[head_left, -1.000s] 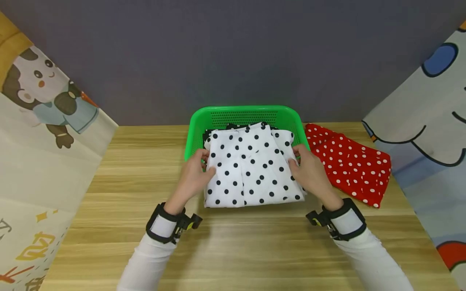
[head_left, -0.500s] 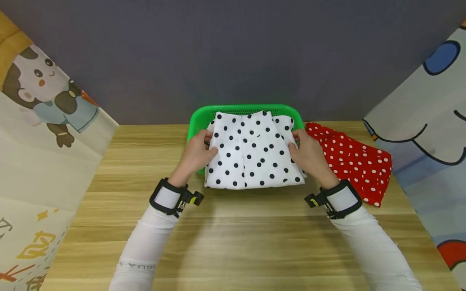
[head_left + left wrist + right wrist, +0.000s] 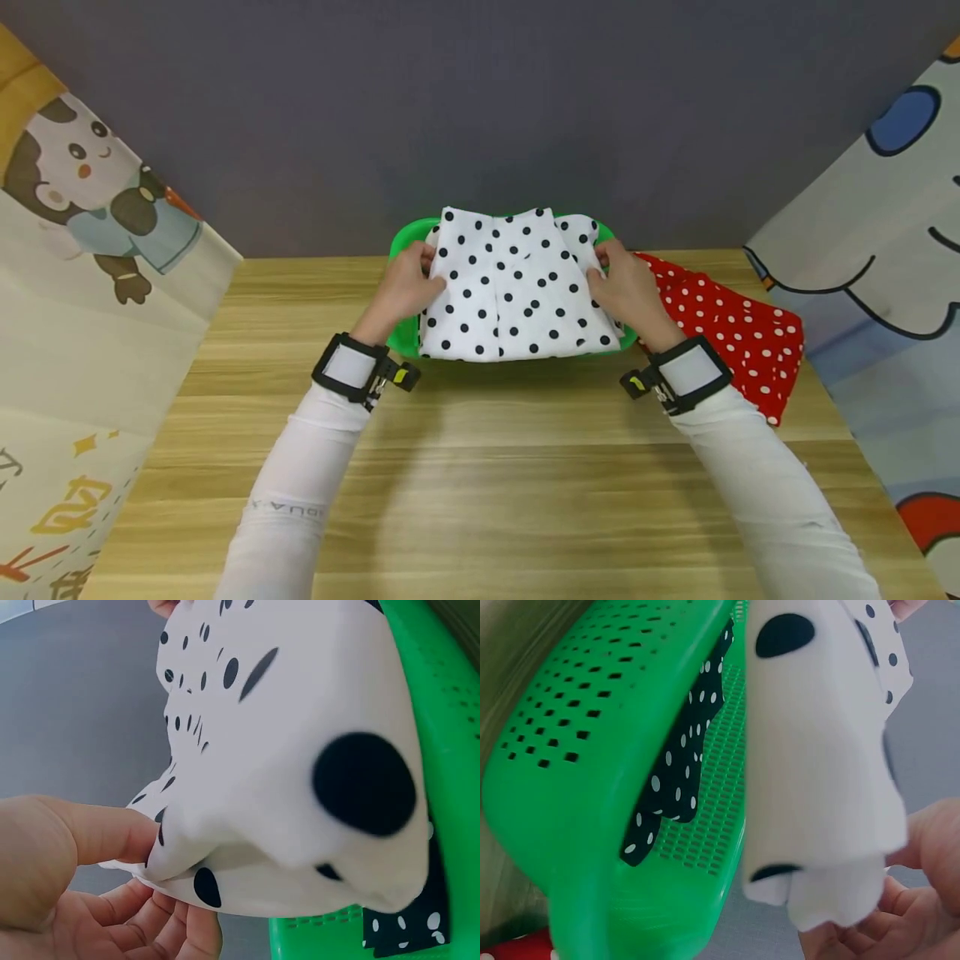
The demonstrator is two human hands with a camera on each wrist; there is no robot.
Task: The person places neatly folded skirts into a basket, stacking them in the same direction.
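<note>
A folded white cloth with black dots (image 3: 517,287) is held level over the green basket (image 3: 403,337), hiding most of its inside. My left hand (image 3: 408,283) pinches the cloth's left edge, thumb on top and fingers beneath, as the left wrist view shows. At the opposite edge my right hand (image 3: 626,283) grips the cloth the same way. Inside the basket lies a black cloth with white dots (image 3: 682,761), seen under the white one in the right wrist view. A corner of that black cloth (image 3: 409,926) also peeks out in the left wrist view.
To the right of the basket, a red cloth with white dots (image 3: 738,333) lies on the wooden table (image 3: 480,483), partly behind my right hand. A dark grey wall (image 3: 480,108) rises behind the basket. Printed panels (image 3: 97,333) flank the table on both sides.
Both hands have moved away from me with the white dotted cloth, which now covers nearly the whole basket. The red cloth and the basket have stayed in place.
</note>
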